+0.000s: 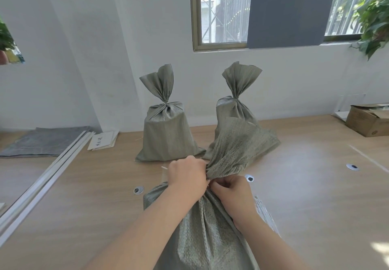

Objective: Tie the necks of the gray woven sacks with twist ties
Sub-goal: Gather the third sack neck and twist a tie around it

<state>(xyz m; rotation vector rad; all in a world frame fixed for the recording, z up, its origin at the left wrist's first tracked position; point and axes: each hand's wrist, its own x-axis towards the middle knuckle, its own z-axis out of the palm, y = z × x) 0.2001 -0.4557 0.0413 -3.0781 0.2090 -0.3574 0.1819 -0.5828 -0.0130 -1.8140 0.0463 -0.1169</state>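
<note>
Left hand (187, 175): ours, fingers curled round the gathered neck of the near sack (207, 240), knuckles up. Right hand (233, 194): fingers bent in against the same neck just below the left, pinching at the bunched cloth; whether it also holds the tie we cannot tell. Twist tie (164, 168): a thin white end pokes out past the left hand's far side. Edges and room: the near sack stands on the wooden table (315, 196) close to us, with bare tabletop to either side; a sheaf of thin white strips (265, 214) lies just beside it on the right, long white slats (42, 182) run along the left, and a cardboard box (368, 122) sits at the far right against the wall. Two tied sacks, left one (168, 135) and right one (236, 106), stand upright beyond our hands, near the wall and apart from each other. Near sack, appearance: gray-green woven cloth, coarse weave showing, body creased toward the neck, loose top fanned out above the grip and leaning right, overlapping the right tied sack's base.
</note>
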